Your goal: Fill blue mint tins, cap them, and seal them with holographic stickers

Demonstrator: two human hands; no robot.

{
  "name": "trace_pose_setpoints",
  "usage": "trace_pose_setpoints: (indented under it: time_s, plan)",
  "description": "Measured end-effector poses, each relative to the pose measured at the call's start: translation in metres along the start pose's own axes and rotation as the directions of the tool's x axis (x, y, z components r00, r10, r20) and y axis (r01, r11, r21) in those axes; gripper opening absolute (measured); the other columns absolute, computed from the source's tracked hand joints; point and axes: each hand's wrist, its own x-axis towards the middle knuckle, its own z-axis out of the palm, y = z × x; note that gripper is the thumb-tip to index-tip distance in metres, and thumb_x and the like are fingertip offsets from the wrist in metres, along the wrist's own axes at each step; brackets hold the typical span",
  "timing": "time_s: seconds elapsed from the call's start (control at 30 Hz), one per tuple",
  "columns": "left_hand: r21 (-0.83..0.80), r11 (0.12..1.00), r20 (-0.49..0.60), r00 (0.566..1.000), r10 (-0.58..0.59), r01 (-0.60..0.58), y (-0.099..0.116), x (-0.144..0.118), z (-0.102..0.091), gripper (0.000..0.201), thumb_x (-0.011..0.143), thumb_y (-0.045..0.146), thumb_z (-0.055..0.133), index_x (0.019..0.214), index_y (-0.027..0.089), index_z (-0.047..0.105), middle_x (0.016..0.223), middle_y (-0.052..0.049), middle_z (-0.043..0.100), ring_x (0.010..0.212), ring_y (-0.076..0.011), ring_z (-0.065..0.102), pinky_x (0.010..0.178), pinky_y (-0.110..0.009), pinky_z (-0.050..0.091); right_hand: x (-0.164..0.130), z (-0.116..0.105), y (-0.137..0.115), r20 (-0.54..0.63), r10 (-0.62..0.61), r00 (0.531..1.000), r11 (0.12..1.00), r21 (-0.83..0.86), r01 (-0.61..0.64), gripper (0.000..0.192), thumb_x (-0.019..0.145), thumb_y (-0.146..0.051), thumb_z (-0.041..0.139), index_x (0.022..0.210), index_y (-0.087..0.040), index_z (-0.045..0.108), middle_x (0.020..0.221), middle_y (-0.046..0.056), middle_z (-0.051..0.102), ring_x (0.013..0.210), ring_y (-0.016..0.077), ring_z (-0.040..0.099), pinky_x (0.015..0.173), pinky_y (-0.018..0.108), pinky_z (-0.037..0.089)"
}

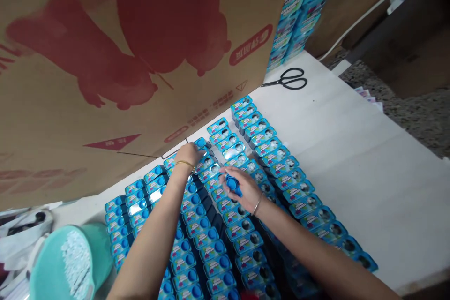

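Rows of small blue packaged boxes (246, 225) cover the middle and lower part of the frame, lying side by side in slanted lines on a white tabletop (351, 159). The left hand (188, 153) reaches to the far end of one row, just below the edge of a large cardboard carton (105, 56) that fills the upper left of the frame; its fingers curl down over a blue box (201, 143) there, touching it, though whether the grip has closed on it cannot be told. A thin bangle sits on that wrist. The right hand (242, 187), near the middle of the frame, has its grip closed around a small blue round-topped piece (233, 183), held just above the rows. A bracelet shows on this wrist too.

Black scissors (288, 78) lie on the tabletop at upper centre, well apart from both hands. A stack of the same blue boxes (302, 9) rises behind them. A teal plastic stool (66, 262) stands at lower left.
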Motion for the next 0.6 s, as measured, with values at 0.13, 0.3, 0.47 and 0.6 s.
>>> trace_pose_setpoints:
  time_s: [0.13, 0.3, 0.47, 0.6]
  plan:
    - [0.135, 0.990, 0.063, 0.997, -0.055, 0.046, 0.004, 0.001, -0.006, 0.038, 0.080, 0.053, 0.059, 0.088, 0.016, 0.067, 0.106, -0.017, 0.069, 0.101, -0.0311, 0.064, 0.077, -0.033, 0.046, 0.002, 0.001, 0.003, 0.006, 0.012, 1.000, 1.000, 0.029, -0.013, 0.034, 0.073, -0.042, 0.066, 0.096, -0.017, 0.062, 0.066, -0.001, 0.060, 0.044, 0.0073, 0.045, 0.034, 0.017, 0.021]
    - [0.002, 0.998, -0.113, 0.992, 0.064, -0.064, 0.007, -0.027, 0.001, 0.029, 0.083, 0.039, 0.059, 0.101, 0.017, 0.063, 0.099, -0.013, 0.069, 0.094, -0.0265, 0.065, 0.076, -0.033, 0.047, -0.004, 0.002, 0.005, -0.006, 0.054, 0.999, 0.994, 0.097, -0.053, 0.036, 0.078, -0.038, 0.059, 0.108, -0.017, 0.057, 0.066, -0.001, 0.062, 0.043, 0.0080, 0.046, 0.034, 0.017, 0.021]
    - [-0.465, 0.649, -0.246, 0.792, 0.559, -0.603, 0.005, -0.088, 0.026, 0.018, 0.082, 0.035, 0.060, 0.091, 0.019, 0.065, 0.086, -0.004, 0.065, 0.081, -0.0162, 0.059, 0.078, -0.028, 0.047, -0.015, -0.001, 0.007, 0.025, 0.005, 1.000, 0.995, 0.102, -0.007, 0.039, 0.075, -0.036, 0.062, 0.109, -0.019, 0.055, 0.057, -0.005, 0.056, 0.038, 0.0086, 0.045, 0.031, 0.018, 0.019]
    - [-0.608, 0.546, -0.265, 0.796, 0.545, -0.576, 0.000, -0.120, 0.040, 0.017, 0.085, 0.031, 0.055, 0.083, 0.018, 0.066, 0.086, -0.005, 0.064, 0.083, -0.0164, 0.059, 0.080, -0.030, 0.047, -0.020, -0.004, 0.015, 0.003, 0.015, 1.000, 0.997, 0.072, -0.015, 0.050, 0.076, -0.035, 0.063, 0.122, -0.018, 0.049, 0.049, -0.009, 0.049, 0.037, 0.0094, 0.044, 0.033, 0.018, 0.022]
